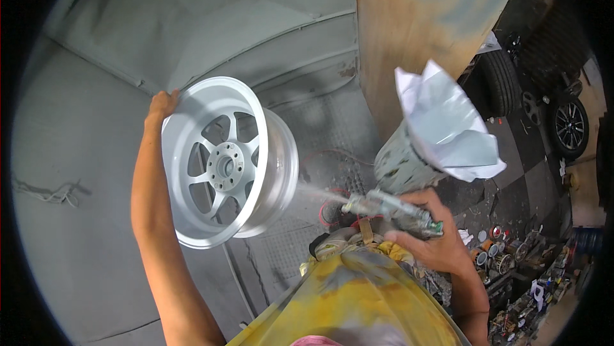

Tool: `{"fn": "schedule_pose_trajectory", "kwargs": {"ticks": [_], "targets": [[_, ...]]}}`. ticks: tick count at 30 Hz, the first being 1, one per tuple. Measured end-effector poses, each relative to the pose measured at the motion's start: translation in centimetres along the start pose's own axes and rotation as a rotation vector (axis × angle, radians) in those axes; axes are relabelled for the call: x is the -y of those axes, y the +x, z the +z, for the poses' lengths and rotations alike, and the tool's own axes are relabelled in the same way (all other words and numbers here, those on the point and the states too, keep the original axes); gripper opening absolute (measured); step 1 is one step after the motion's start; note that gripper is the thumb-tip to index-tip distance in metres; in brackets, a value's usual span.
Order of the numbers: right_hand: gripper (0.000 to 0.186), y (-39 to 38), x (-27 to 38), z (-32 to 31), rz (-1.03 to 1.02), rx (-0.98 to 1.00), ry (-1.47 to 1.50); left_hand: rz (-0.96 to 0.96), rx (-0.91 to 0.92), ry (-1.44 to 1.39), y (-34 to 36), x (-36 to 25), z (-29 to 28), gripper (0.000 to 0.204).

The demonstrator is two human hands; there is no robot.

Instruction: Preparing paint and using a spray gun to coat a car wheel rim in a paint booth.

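A white multi-spoke wheel rim [224,165] is held up on its side, its hub and spokes facing me. My left hand [164,104] is closed over the upper left edge of that rim, the fingertips partly hidden behind it. In my right hand [435,234] is a paint-crusted spray gun [396,210], its nozzle pointing left at the outer barrel of the rim. A pale streak of mist [320,192] runs from the nozzle to the barrel. On top of the gun stands a spattered cup [400,160], with a folded white paper funnel [448,125] in its mouth.
Grey sheeted walls [83,141] enclose the left and back. A wooden panel [422,20] stands behind the cup. A red hose [327,213] lies on the floor below the gun. To the right are tyres [500,84], a dark wheel [570,125] and several paint cans [491,247].
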State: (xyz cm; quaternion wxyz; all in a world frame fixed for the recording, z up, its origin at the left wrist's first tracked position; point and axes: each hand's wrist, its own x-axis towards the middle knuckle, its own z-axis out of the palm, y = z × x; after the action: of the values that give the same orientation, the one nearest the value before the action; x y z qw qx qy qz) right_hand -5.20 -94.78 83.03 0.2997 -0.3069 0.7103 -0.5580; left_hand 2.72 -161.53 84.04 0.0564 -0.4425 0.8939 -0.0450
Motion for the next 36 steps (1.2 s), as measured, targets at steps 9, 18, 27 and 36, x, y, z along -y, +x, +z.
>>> {"fn": "schedule_pose_trajectory", "kwargs": {"ticks": [9, 18, 27, 36], "targets": [[0.051, -1.2, 0.3, 0.3, -0.065, -0.226, -0.016, 0.087, -0.071, -0.062, -0.1, -2.9, -0.7, 0.069], [0.050, -0.9, -1.6, 0.4, 0.133, 0.019, 0.038, 0.118, -0.016, -0.086, 0.7, -7.4, -2.2, 0.068], [0.047, 1.0, -2.5, -3.0, -0.081, -0.184, 0.042, 0.331, -0.075, -0.138, -4.1, -13.2, -5.7, 0.064], [0.042, 5.3, -4.4, -6.6, -0.176, 0.194, 0.059, 0.324, -0.247, -0.492, -26.0, -21.9, -14.2, 0.053]]}}
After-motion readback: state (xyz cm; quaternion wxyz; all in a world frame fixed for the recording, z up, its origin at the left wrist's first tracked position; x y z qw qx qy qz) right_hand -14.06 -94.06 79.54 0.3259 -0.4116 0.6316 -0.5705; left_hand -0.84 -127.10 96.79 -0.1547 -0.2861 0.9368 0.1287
